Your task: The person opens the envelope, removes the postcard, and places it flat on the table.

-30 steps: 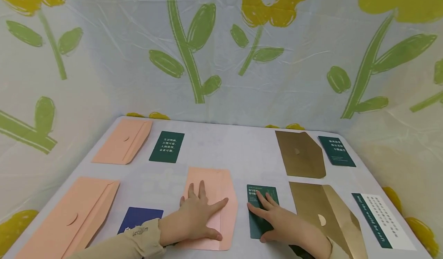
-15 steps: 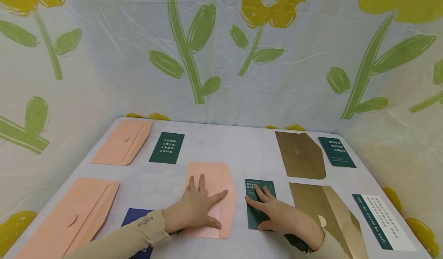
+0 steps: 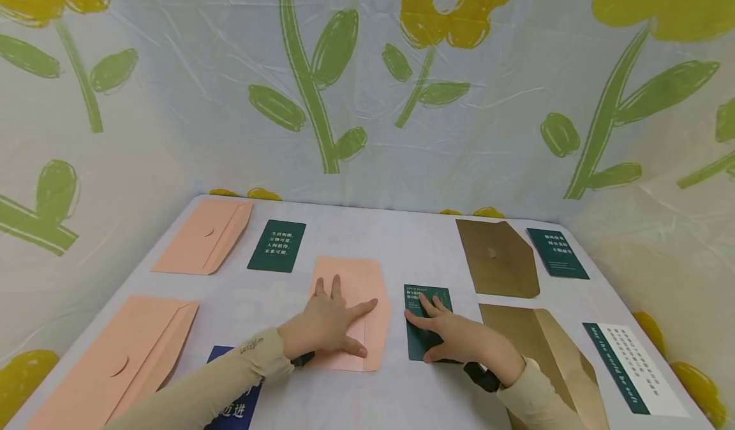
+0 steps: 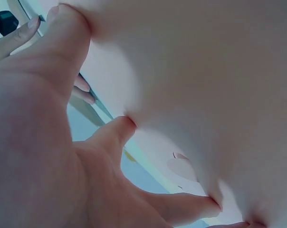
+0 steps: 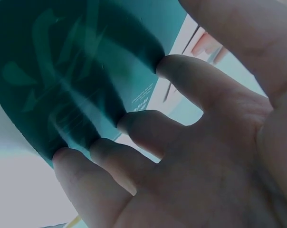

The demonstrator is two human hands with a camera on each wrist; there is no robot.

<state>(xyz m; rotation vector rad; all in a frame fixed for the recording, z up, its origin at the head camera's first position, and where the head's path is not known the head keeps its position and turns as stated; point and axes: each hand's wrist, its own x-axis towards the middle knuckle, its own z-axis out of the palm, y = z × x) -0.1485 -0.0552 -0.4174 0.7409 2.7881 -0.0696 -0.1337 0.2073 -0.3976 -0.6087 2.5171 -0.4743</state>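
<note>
My left hand point(image 3: 328, 323) is spread over a pink envelope point(image 3: 376, 289) at the table's middle, its fingertips pressing on the paper. In the left wrist view the fingertips touch the envelope's pale surface point(image 4: 191, 71). To the right, my right hand point(image 3: 459, 337) rests with spread fingers on a dark green card point(image 3: 418, 341) with pale lettering. The right wrist view shows those fingertips touching the card's face point(image 5: 62, 80). Both the card and envelope lie flat, apart from each other. A blue card point(image 3: 235, 411) is partly hidden under my left sleeve.
Two pink envelopes point(image 3: 201, 235) lie at the left, with a green card point(image 3: 277, 245) beside the far one. Two gold-brown envelopes point(image 3: 499, 261) lie at the right, near another green card point(image 3: 557, 254) and a white-and-green card point(image 3: 637, 366). A flowered cloth point(image 3: 230, 143) hangs behind the table.
Both hands have slid forward, away from the near edge, carrying the pink envelope and the green card with them across the table. More of the blue card's near part shows now.
</note>
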